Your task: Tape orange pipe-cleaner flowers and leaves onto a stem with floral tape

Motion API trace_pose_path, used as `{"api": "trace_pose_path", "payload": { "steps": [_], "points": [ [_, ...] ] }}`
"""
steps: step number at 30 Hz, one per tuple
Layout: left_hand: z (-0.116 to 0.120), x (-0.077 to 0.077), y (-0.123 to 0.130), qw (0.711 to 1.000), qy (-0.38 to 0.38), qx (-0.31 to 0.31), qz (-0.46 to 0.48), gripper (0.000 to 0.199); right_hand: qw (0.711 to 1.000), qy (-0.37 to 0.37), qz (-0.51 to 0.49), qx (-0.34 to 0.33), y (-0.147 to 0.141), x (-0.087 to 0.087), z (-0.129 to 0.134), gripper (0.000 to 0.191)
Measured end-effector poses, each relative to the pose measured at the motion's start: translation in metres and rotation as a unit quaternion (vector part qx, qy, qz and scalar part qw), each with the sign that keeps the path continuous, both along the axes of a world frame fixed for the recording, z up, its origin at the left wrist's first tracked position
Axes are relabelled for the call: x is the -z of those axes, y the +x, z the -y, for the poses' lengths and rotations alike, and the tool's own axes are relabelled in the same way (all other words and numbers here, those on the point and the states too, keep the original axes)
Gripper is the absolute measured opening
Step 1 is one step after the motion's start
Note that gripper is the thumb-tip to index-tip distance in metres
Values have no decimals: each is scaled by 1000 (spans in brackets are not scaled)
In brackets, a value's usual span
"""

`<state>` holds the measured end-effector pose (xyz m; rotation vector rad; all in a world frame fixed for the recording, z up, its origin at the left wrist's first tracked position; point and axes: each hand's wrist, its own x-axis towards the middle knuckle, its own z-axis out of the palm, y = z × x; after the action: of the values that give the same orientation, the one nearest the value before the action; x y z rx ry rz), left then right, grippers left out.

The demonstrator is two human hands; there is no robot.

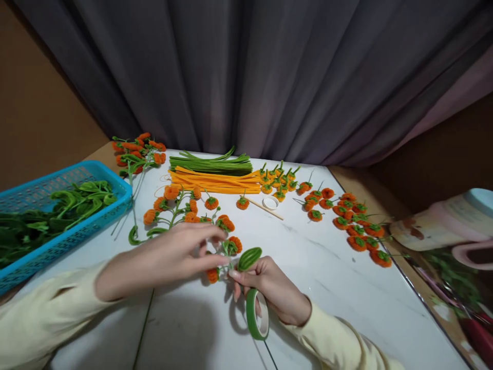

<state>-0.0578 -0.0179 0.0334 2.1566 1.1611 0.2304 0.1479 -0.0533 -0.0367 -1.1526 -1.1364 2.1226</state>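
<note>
Gripping the held sprig (235,243) btwn thumb and index, the R hand (279,288) works over the near half of the desk (300,241), roughly mid L-to-R. A green tape roll (252,316) hangs under that palm; can't tell if it's hooked on a finger. One striped leaf (250,258) stands right at the pinch. L hand (165,252) reaches in from the L side, thumb and index parted beside the stem; its other fingertips are hidden, so can't tell if they grip anything.

Progress, approx: held sprig looks part-done, w/ orange heads and a leaf on it, tape at hand. Done, by the look of it: a full bunch (133,146) at the desk's far L corner, plus a branched sprig (171,192) lying nearer, just in front of the strips.

Left, prob. plenty: loose orange heads (358,243) along the R edge, short-stemmed yellow heads (279,195) nr the far edge, and a pile of loose leaves (84,198) in the blue basket (77,236) at the L edge. Raw stock too: green strips (211,164) and orange-yellow strips (215,181), stacked by the far edge, apparently unworked.
</note>
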Motion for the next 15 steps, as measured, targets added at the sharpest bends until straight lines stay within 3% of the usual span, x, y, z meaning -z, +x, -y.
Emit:
{"api": "trace_pose_path", "payload": {
  "steps": [3, 6, 12, 15],
  "points": [
    [2, 9, 29, 996, 31, 68, 50, 44, 1000, -2, 7, 5, -2, 0, 2, 37],
    [-6, 20, 45, 993, 29, 104, 50, 32, 1000, -2, 18, -4, -1, 0, 1, 37],
    [-14, 20, 43, 992, -7, 117, 46, 37, 999, -17, 7, -35, 3, 4, -4, 36],
    [-14, 20, 43, 986, -24, 151, 66, 26, 998, -25, 11, -47, 3, 6, -6, 36]
  ]
}}
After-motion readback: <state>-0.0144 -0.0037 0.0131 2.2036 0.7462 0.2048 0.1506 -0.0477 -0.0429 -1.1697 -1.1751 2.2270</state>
